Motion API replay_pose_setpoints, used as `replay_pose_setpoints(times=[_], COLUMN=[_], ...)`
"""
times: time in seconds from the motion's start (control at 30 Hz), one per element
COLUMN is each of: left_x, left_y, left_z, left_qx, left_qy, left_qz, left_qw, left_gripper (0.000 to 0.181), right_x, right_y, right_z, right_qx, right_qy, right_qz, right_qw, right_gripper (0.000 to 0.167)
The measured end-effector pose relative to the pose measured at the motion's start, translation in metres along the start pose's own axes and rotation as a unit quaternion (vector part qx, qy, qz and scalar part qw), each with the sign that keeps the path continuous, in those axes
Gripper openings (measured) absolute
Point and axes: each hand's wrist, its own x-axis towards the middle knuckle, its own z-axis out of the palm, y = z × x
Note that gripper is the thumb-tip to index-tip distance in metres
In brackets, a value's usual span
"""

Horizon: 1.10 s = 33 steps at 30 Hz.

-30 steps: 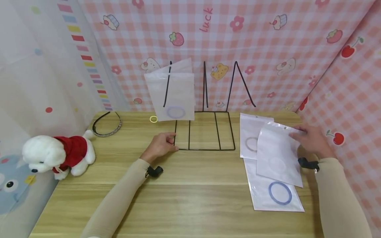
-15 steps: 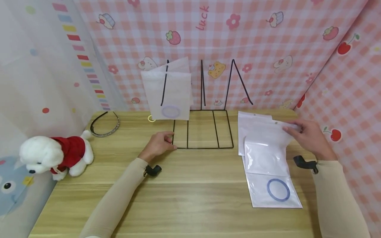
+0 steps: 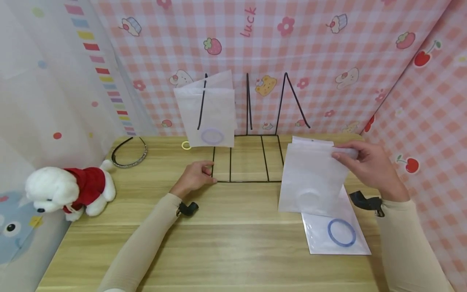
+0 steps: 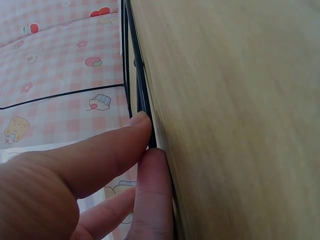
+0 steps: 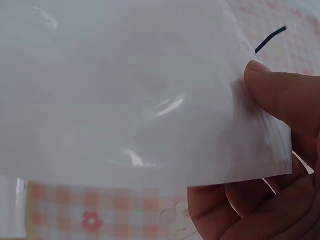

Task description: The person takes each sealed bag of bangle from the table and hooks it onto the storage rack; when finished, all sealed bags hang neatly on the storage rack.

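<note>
At the front left corner of the black wire rack (image 3: 249, 181), my left hand (image 3: 192, 177) pinches the base wire between thumb and fingers, as the left wrist view shows. My right hand (image 3: 370, 166) holds a white zip bag (image 3: 310, 174) by its upper right corner, right of the rack. A faint ring shape shows low in that bag. Behind and under it lie another white bag (image 3: 310, 140), mostly hidden, and a bag with a blue ring (image 3: 361, 243) inside. White bags (image 3: 215, 107), the front one with a pale purple ring, hang on the rack's left hook.
Two more hooks, a middle hook (image 3: 248, 101) and a right hook (image 3: 281, 101), rise from the rack. A small yellow ring (image 3: 186, 148), a headband (image 3: 125, 165) and a white plush dog (image 3: 54, 188) in red stand at left. A checked cloth (image 3: 146, 52) hangs behind.
My right hand has picked up the top bag and moved it left and upward, uncovering more of the bag with the blue ring. My left hand stays on the rack's corner.
</note>
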Motion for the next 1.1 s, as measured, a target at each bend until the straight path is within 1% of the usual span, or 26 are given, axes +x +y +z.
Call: replay_pose_setpoints(times=[0.1, 0.23, 0.33, 0.5, 0.7, 0.97, 1.1], left_x=[0.0, 0.0, -0.001, -0.001, 0.0, 0.0, 0.0], left_y=[-0.002, -0.004, -0.004, -0.001, 0.0, 0.0, 0.001], left_z=[0.0, 0.0, 0.0, 0.001, 0.001, 0.0, 0.0], left_qx=[0.001, 0.002, 0.004, 0.008, 0.011, 0.009, 0.011], left_qy=[-0.001, 0.0, 0.0, -0.005, -0.005, -0.005, -0.003], left_qz=[0.001, 0.002, 0.002, -0.002, -0.002, 0.004, 0.009], left_qw=[1.0, 1.0, 1.0, 1.0, 0.9999, 0.9999, 0.9999], left_gripper=[0.07, 0.07, 0.069, 0.069, 0.069, 0.07, 0.07], right_x=[0.004, 0.012, 0.018, 0.027, 0.039, 0.051, 0.058], right_y=[-0.014, -0.025, -0.031, -0.047, -0.069, -0.098, -0.108], right_z=[0.005, 0.014, 0.022, 0.035, 0.051, 0.07, 0.079], right_qx=[0.016, 0.029, 0.026, 0.032, 0.033, 0.048, 0.048], right_qy=[0.008, 0.015, 0.021, 0.033, 0.032, 0.067, 0.077], right_qz=[-0.052, -0.112, -0.143, -0.155, -0.178, -0.201, -0.205], right_qw=[0.9985, 0.9932, 0.9892, 0.9869, 0.983, 0.9762, 0.9745], right_gripper=[0.029, 0.034, 0.037, 0.034, 0.026, 0.022, 0.019])
